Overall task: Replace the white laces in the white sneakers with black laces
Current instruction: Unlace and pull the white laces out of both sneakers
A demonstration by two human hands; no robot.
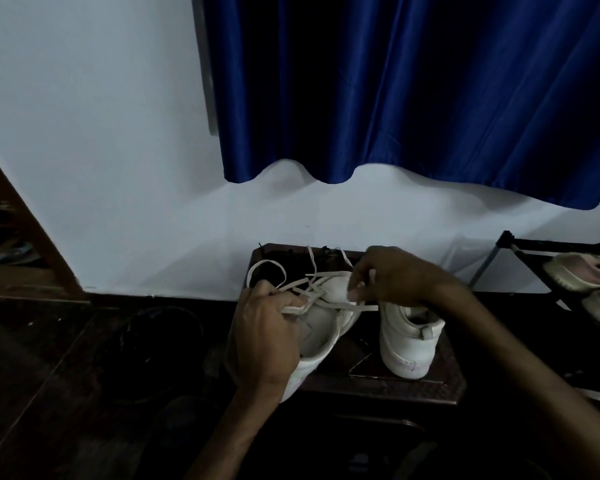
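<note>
Overhanging stool's (pixel 395 386) left edge, sneaker (pixel 323 323) gripped by left hand (pixel 267 327), right fingers (pixel 362 268) pinching white lace (pixel 364 308)

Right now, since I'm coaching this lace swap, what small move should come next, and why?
Probably draw the white lace out of one more eyelet with the right hand, while the left hand steadies the sneaker. The lace hangs loose yet crosses the sneaker's front, so it looks only partly unthreaded.

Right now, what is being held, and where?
The left hand grips the sneaker by its side, plus the white lace; the right hand pinches it near the tongue.
</note>
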